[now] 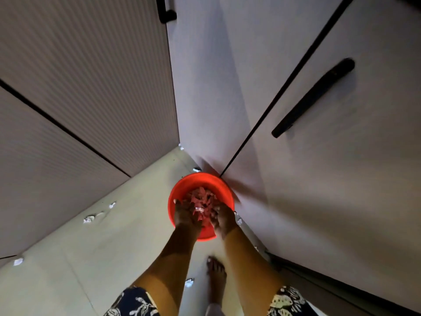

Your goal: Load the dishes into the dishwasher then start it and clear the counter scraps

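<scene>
Scrap clearing: left hand (187, 216) and right hand (222, 218) cup scraps (200, 209) above the basin (205, 179); next, drop them, gather bits (89, 218) left of it.

Pale floor (91, 258), red basin (201, 176), white scraps (88, 219)

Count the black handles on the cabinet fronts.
2. The top handle is at the upper edge, left of centre, and is cut off by the frame. The long handle slants across the front on the right. More may lie outside the view.
</scene>
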The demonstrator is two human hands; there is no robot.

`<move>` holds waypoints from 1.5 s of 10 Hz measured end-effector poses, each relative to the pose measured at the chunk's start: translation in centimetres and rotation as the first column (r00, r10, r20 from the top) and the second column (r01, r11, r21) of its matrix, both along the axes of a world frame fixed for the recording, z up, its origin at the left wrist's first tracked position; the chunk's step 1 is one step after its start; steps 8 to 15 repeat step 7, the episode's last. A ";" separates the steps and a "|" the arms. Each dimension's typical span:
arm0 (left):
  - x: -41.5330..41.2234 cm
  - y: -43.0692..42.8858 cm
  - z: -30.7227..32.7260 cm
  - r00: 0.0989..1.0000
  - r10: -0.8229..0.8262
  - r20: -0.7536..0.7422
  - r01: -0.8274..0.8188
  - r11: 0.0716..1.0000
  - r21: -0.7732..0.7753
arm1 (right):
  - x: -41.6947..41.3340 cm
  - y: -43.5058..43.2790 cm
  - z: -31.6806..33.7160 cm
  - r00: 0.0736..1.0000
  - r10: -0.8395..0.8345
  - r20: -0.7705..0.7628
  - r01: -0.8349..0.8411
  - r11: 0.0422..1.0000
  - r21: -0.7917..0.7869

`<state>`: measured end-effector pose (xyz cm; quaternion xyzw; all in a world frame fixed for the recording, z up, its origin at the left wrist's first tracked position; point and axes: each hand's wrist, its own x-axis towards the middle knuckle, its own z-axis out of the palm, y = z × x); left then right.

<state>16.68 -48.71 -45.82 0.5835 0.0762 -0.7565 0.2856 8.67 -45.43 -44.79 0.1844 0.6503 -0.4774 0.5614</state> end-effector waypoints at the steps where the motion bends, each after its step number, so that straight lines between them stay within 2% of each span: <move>1: 0.5 -0.5 -1.8 0.989 -0.117 0.090 0.118 0.993 -0.005 | -0.1 -0.3 -0.5 0.991 0.116 -0.074 -0.113 0.993 0.043; 2: 1.9 -0.9 -2.4 0.912 -0.321 0.256 0.349 0.935 -0.071 | -0.5 -0.4 -0.4 0.981 0.141 -0.134 -0.135 0.989 0.056; 3: 2.3 -1.6 -2.2 0.850 -0.380 0.366 0.425 0.904 -0.049 | -0.9 -0.8 -0.6 0.892 0.344 -0.293 -0.307 0.937 0.165; 4: 1.3 -1.8 -1.2 0.833 -0.434 0.342 0.474 0.879 -0.041 | -1.1 -1.2 -1.1 0.790 0.534 -0.301 -0.490 0.845 0.213; 5: 0.9 -1.5 -0.9 0.758 -0.522 0.390 0.592 0.803 -0.075 | -1.0 -1.2 -0.5 0.744 0.652 -0.144 -0.637 0.758 0.139; 6: 1.9 -1.5 -1.2 0.744 -0.479 0.466 0.568 0.821 -0.062 | -1.7 -0.3 -1.0 0.738 0.616 -0.275 -0.592 0.787 0.174; 7: 2.7 -1.4 -0.8 0.696 -0.471 0.542 0.592 0.804 -0.061 | -1.6 -0.2 -0.5 0.661 0.634 -0.401 -0.577 0.771 0.268; 15: 2.7 -1.4 -0.8 0.696 -0.471 0.542 0.592 0.804 -0.061 | -1.6 -0.2 -0.5 0.661 0.634 -0.401 -0.577 0.771 0.268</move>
